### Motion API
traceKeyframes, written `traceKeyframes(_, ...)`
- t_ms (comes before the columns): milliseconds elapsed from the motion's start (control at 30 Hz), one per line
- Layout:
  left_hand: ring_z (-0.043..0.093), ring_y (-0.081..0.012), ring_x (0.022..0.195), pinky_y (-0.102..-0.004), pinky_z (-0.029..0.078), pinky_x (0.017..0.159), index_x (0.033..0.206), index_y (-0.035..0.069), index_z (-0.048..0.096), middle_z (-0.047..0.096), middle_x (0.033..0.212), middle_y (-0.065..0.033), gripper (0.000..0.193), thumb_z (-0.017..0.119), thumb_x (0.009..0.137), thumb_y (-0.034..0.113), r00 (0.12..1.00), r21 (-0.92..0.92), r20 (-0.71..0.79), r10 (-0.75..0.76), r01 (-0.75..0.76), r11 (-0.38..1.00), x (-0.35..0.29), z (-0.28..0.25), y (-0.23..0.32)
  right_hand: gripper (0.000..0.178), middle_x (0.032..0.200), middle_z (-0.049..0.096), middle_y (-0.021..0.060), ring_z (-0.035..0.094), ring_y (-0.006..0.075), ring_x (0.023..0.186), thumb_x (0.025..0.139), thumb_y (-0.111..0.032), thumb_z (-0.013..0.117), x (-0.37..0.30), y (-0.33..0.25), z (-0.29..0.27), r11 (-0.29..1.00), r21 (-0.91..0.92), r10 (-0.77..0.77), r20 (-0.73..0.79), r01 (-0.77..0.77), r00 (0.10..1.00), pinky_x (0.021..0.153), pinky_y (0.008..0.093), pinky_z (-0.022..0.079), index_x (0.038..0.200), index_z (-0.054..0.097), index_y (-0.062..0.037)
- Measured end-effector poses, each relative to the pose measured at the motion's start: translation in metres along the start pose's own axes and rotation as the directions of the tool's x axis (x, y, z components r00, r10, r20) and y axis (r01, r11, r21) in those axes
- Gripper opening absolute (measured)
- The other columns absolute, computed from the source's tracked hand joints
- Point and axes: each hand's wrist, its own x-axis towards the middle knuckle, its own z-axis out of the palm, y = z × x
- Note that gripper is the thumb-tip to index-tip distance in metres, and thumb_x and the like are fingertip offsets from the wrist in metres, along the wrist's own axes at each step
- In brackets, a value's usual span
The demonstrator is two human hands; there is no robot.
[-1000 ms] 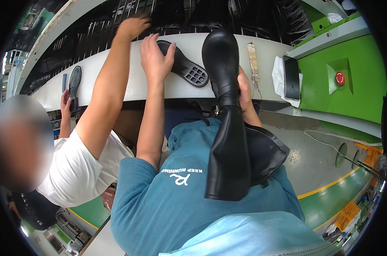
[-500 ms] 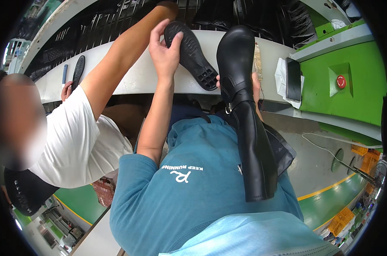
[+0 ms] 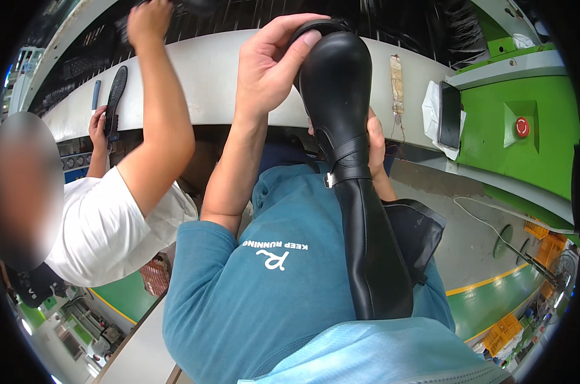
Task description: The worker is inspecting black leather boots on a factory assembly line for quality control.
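Note:
A tall black boot (image 3: 338,83) with an ankle strap and silver buckle lies along my front, its toe pointing away from me. My right hand (image 3: 375,144) wraps around the boot near the ankle from the right, partly hidden behind it. With fingers and thumb, my left hand (image 3: 264,70) grips a black shoe sole (image 3: 320,27) at the boot's toe. Most of that sole is hidden behind the boot; whether the two touch all along cannot be seen.
A white bench (image 3: 213,70) runs across in front, a worn strip-like tool (image 3: 397,83) on it. At right are a phone (image 3: 450,114) on white paper and a green machine (image 3: 494,160). At left, a co-worker holds another sole (image 3: 116,96); a rod rack (image 3: 238,16) lies beyond.
My left hand has brought the sole rightward against the boot's toe, now mostly behind it. The boot's toe has shifted left and away. The co-worker's arm has swung left toward the rack.

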Motion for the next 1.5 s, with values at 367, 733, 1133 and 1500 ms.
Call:
traceKeyframes(367, 0.078, -0.0194, 0.109, -0.0322, 0.06, 0.097, 0.14, -0.003, 0.074, 0.082, 0.119, -0.0144, 0.063, 0.039, 0.122, 0.046, 0.998, -0.053, 0.03, 0.051, -0.05, 0.997, -0.007, -0.003, -0.008, 0.087, 0.119, 0.073, 0.0233, 0.078, 0.0284, 0.099, 0.11, -0.068, 0.043, 0.005, 0.005, 0.0, 0.993, -0.118, -0.008, -0.003, 0.008, 1.0, 0.085, 0.04, 0.066, 0.151, 0.052, 0.0074)
traceKeyframes(733, 0.079, -0.027, 0.115, -0.0374, 0.061, 0.102, 0.14, -0.004, 0.073, 0.082, 0.123, -0.0186, 0.096, 0.011, 0.119, 0.067, 0.998, -0.127, 0.05, 0.023, -0.017, 0.992, -0.009, -0.006, -0.019, 0.088, 0.12, 0.074, 0.0227, 0.079, 0.0276, 0.099, 0.109, -0.067, 0.044, 0.006, 0.003, 0.0, 0.987, -0.159, -0.012, -0.007, 0.01, 1.0, 0.087, 0.0396, 0.067, 0.152, 0.051, 0.0097)
traceKeyframes(1133, 0.076, -0.0175, 0.115, -0.03, 0.06, 0.101, 0.138, -0.004, 0.072, 0.081, 0.125, -0.0139, 0.038, 0.076, 0.109, 0.021, 0.994, -0.245, -0.039, -0.1, 0.088, 0.966, -0.009, -0.005, -0.011, 0.089, 0.119, 0.074, 0.0199, 0.076, 0.0225, 0.098, 0.108, -0.066, 0.044, 0.005, -0.005, 0.008, 0.976, -0.217, -0.015, -0.044, 0.005, 0.999, 0.085, 0.0343, 0.063, 0.154, 0.05, 0.01)
traceKeyframes(1500, 0.075, -0.0216, 0.122, -0.0355, 0.057, 0.109, 0.146, -0.006, 0.067, 0.078, 0.133, -0.0161, 0.066, 0.094, 0.086, 0.002, 0.991, -0.113, -0.01, -0.132, 0.13, 0.985, -0.012, -0.002, 0.008, 0.09, 0.116, 0.074, 0.0184, 0.075, 0.0201, 0.095, 0.107, -0.068, 0.043, 0.008, -0.007, 0.012, 0.983, -0.182, 0.0, -0.032, -0.006, 0.999, 0.082, 0.032, 0.061, 0.154, 0.051, 0.0088)
